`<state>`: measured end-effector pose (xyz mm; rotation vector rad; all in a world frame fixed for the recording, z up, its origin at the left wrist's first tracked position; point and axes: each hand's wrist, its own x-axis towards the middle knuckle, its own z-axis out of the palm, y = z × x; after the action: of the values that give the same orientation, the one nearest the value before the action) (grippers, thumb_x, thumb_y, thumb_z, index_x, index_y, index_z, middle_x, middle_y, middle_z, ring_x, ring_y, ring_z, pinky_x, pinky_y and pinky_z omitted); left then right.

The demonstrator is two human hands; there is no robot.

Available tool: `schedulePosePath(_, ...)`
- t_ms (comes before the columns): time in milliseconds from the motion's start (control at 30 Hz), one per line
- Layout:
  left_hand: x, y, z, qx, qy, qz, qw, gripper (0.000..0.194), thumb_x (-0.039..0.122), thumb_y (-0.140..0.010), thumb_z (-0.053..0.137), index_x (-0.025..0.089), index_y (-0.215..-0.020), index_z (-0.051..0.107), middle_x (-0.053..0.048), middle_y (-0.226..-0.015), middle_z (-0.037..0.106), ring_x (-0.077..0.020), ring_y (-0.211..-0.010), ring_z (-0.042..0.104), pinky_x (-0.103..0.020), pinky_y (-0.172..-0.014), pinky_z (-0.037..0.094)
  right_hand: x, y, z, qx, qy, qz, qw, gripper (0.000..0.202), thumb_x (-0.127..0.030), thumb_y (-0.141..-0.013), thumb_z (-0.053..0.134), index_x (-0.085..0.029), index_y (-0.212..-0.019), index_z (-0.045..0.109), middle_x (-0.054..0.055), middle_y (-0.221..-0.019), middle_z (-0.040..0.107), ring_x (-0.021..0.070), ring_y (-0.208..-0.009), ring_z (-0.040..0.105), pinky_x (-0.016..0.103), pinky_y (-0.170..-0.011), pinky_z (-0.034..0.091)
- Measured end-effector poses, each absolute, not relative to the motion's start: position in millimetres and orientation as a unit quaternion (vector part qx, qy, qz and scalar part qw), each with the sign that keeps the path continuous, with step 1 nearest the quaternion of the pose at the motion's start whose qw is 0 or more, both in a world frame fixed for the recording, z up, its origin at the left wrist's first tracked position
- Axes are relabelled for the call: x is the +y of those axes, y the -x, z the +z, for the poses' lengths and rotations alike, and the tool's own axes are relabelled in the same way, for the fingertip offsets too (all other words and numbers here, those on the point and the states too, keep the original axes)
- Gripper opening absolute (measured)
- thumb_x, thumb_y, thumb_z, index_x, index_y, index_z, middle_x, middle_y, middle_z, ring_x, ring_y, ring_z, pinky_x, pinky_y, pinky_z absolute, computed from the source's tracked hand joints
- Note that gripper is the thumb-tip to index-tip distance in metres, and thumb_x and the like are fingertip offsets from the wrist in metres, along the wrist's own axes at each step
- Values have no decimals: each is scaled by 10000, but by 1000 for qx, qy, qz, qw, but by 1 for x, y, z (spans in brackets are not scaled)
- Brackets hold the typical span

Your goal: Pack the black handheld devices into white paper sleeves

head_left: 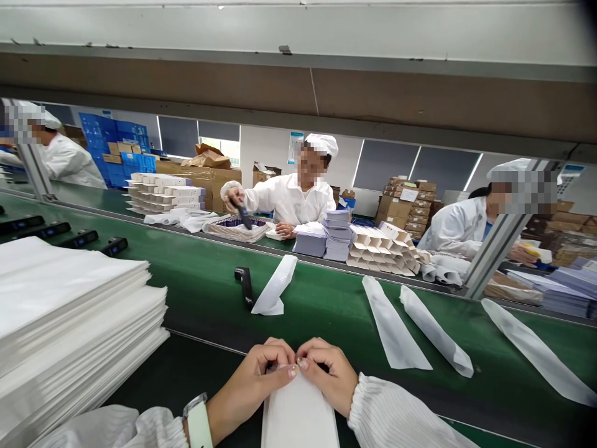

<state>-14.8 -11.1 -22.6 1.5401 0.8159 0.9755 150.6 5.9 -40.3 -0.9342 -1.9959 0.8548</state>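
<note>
Your left hand (pixel 263 372) and right hand (pixel 328 377) both pinch the far end of the white packet (pixel 301 414), side by side. From there it lies toward you over the dark bench (pixel 189 364), long axis running back to your body; neither hand is clearly nearer.

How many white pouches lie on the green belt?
4 visible: one pouch beside a black device, three pouches farther right; the white stack may hide more.

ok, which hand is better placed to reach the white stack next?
Probably left: the left hand is nearer the white stack, while the right hand is farther across. Both hold the white piece, so left must release first.
</note>
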Motion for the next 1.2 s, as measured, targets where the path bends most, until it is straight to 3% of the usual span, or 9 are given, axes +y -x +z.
schedulePosePath(100, -10, 15, -25, 346, -644, 411, 545, 311, 319, -697, 556, 136, -504, 396, -11, -723, 428, -129, -712, 426, -220, -626, 327, 5, -153, -37, -758, 323, 402, 399, 214, -341, -731, 506, -166, -656, 603, 59, -900, 542, 158, -853, 497, 288, -743, 368)
schedulePosePath(167, -10, 15, -27, 349, -644, 409, 545, 311, 314, -692, 563, 135, -498, 398, -7, -715, 422, -129, -708, 423, -222, -625, 323, 5, -154, -35, -752, 311, 426, 394, 237, -344, -721, 519, -160, -593, 595, 59, -932, 530, 170, -894, 488, 303, -773, 358)
schedulePosePath(267, -9, 15, -27, 350, -639, 405, 553, 314, 309, -687, 568, 133, -494, 394, -3, -707, 413, -125, -690, 416, -223, -614, 317, 6, -154, -35, -756, 326, 422, 379, 348, -344, -729, 505, -146, -445, 535, 49, -884, 546, 170, -854, 501, 316, -759, 351)
schedulePosePath(367, -10, 16, -25, 341, -627, 411, 567, 308, 293, -693, 561, 134, -498, 383, -8, -719, 420, -127, -699, 414, -225, -620, 313, 9, -154, -36, -747, 346, 419, 383, 376, -336, -739, 489, -141, -419, 507, 46, -850, 555, 156, -800, 513, 302, -718, 362)
schedulePosePath(700, -11, 18, -25, 336, -620, 412, 577, 266, 311, -702, 553, 135, -552, 422, 6, -682, 381, -123, -684, 391, -220, -616, 295, 12, -149, -46, -750, 426, 351, 365, 389, -343, -784, 408, -143, -491, 567, 37, -771, 573, 126, -733, 520, 262, -695, 377)
schedulePosePath(833, -10, 15, -28, 356, -665, 404, 517, 255, 336, -692, 564, 133, -564, 481, 9, -656, 385, -127, -692, 383, -219, -630, 294, 29, -149, -24, -751, 404, 374, 366, 384, -359, -785, 399, -144, -547, 610, 39, -751, 573, 123, -715, 535, 219, -614, 396)
schedulePosePath(933, -12, 12, -27, 367, -707, 371, 477, 205, 320, -670, 594, 139, -597, 532, 1, -674, 425, -147, -765, 395, -235, -713, 301, 57, -131, 0, -776, 430, 283, 363, 312, -348, -785, 395, -157, -658, 607, 13, -670, 564, 108, -643, 518, 210, -601, 386)
schedulePosePath(1033, -15, 11, -26, 377, -720, 355, 462, 175, 315, -668, 599, 148, -632, 559, -6, -695, 444, -155, -806, 397, -245, -754, 309, 91, -98, 3, -772, 493, 207, 345, 184, -315, -739, 474, -195, -837, 572, 24, -770, 557, 143, -745, 509, 267, -711, 367)
schedulePosePath(1200, -17, 10, -25, 379, -705, 361, 478, 182, 324, -675, 596, 148, -642, 562, -21, -759, 461, -153, -829, 406, -230, -751, 331, 127, -62, -27, -718, 543, 258, 351, 297, -157, -594, 620, -182, -882, 551, 100, -881, 529, 283, -947, 435, 446, -795, 286)
